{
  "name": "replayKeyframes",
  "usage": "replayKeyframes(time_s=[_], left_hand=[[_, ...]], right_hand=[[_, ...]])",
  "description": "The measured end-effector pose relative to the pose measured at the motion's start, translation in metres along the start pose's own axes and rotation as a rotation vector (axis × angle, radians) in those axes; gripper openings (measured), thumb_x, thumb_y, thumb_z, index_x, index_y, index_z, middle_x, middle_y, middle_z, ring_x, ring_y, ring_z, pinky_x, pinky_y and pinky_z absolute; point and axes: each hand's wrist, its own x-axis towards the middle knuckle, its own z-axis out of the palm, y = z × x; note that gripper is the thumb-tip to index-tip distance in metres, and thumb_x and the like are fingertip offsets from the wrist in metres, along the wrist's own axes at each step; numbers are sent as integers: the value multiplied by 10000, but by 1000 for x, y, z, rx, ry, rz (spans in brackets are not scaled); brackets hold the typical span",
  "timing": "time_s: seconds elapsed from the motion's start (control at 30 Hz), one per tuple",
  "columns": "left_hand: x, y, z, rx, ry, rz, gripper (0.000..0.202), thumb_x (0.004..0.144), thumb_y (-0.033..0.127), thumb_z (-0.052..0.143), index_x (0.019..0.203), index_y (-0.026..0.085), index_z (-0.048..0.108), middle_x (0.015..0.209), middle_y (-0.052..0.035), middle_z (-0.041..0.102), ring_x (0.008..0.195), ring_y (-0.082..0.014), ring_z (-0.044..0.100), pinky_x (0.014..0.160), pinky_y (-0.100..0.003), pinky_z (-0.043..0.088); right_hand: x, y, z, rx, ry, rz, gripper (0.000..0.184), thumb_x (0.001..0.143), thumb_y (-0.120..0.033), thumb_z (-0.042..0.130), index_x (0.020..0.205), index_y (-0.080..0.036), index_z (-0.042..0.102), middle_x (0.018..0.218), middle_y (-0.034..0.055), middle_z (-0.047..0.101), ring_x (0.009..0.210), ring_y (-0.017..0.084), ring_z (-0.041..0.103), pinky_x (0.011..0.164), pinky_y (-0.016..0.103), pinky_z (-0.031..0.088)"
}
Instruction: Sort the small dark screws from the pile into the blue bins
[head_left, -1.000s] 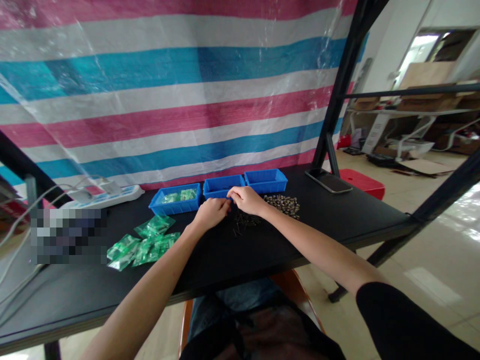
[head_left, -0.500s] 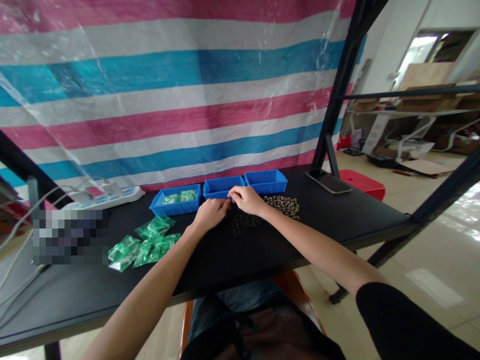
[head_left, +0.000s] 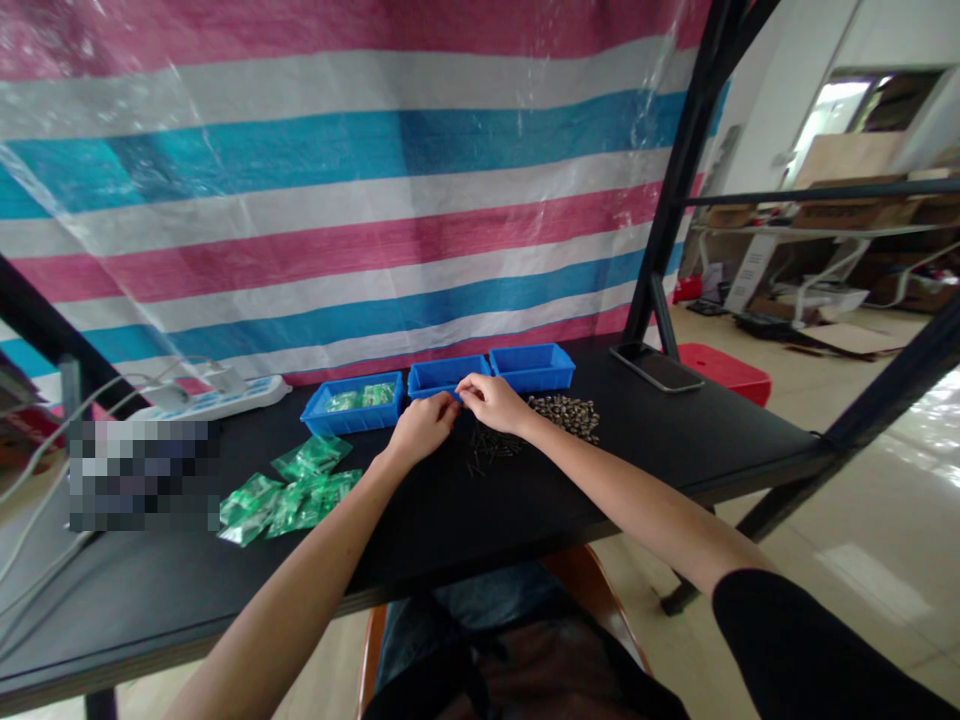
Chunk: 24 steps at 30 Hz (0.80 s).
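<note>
My left hand (head_left: pixel 421 428) and my right hand (head_left: pixel 491 400) meet fingertip to fingertip at the front edge of the middle blue bin (head_left: pixel 450 374). Both are closed in a pinch, and whatever lies between the fingers is too small to make out. Under my right hand is a loose pile of thin dark screws (head_left: pixel 495 447). Just right of it lies a heap of small brassy metal pieces (head_left: pixel 566 415). The left blue bin (head_left: pixel 352 422) holds green-and-clear packets. A third blue bin (head_left: pixel 532 368) stands to the right of the middle one.
Several green plastic packets (head_left: pixel 300 497) lie left of my left forearm. A white power strip (head_left: pixel 217 398) with plugs and cables runs along the back left. A phone (head_left: pixel 656 367) lies at the back right of the black table (head_left: pixel 480 520), near a dark metal post (head_left: pixel 667 200).
My hands stay together at the middle bin, with only slight finger movement. The whole view has shifted a little downward in the picture.
</note>
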Motion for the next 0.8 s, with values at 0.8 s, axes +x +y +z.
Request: replayKeyframes(time_s=[0.8], left_hand=[[-4, 7, -4, 93, 138, -38, 261, 874, 353, 363, 872, 213, 584, 688, -13, 629, 625, -166, 589, 575, -243, 346]], right_hand=[[4, 0, 0, 107, -105, 263, 322, 919, -177, 328, 673, -137, 532, 462, -23, 539, 406, 74, 475, 490, 177, 356]])
